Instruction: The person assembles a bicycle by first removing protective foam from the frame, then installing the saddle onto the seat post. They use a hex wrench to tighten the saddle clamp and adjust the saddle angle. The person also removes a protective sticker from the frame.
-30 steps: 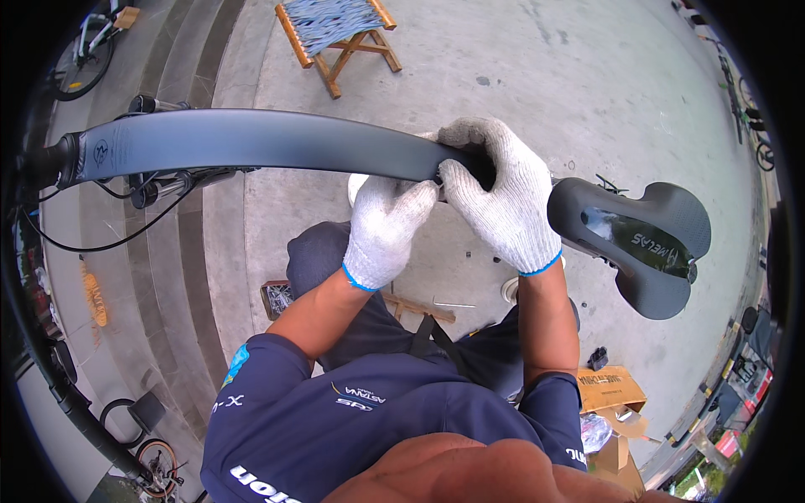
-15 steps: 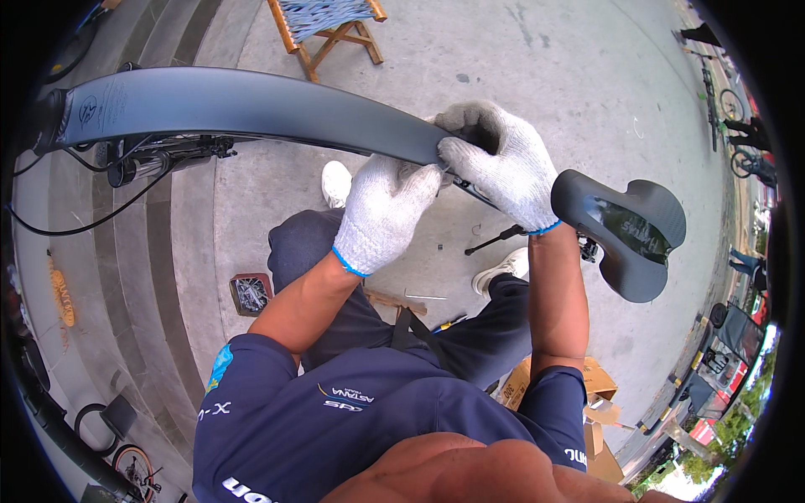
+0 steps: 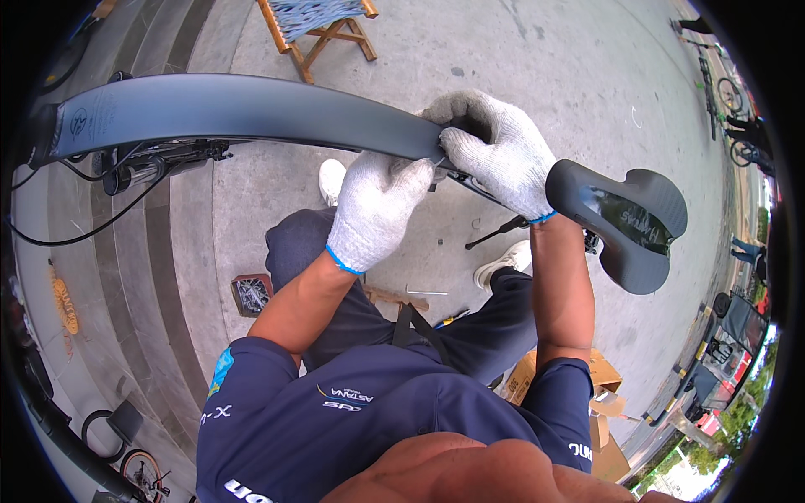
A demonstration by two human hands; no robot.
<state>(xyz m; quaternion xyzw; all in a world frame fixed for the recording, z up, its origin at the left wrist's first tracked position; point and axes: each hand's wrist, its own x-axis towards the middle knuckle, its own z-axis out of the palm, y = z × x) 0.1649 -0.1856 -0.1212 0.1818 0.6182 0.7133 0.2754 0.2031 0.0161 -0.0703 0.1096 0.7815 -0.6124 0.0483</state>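
A blue-grey bicycle frame point(image 3: 243, 107) stretches from the left edge to the middle, its wide top tube narrowing toward my hands. My left hand point(image 3: 377, 205), in a white knitted glove with blue cuff trim, is closed at the tube's lower edge near its narrow end, the thumb on top and the other fingers hidden underneath. My right hand point(image 3: 503, 151), gloved alike, curls round that end, thumb pressed on the tube. Anything small between the fingertips is hidden. Close to my right wrist is a black saddle point(image 3: 625, 222) with a glossy middle.
Black cables point(image 3: 84, 239) loop beneath the frame at left, beside grey steps point(image 3: 126, 318). A folding stool point(image 3: 323, 25) stands ahead. A tray of small metal parts point(image 3: 251, 295) sits by my left leg, an L-shaped hex key point(image 3: 428, 291) between my feet, cardboard boxes point(image 3: 608, 373) at right.
Both hands stay at the tube's narrow end. My right hand's fingers have shifted slightly up and left; my left hand has moved slightly left. The view has tilted a little.
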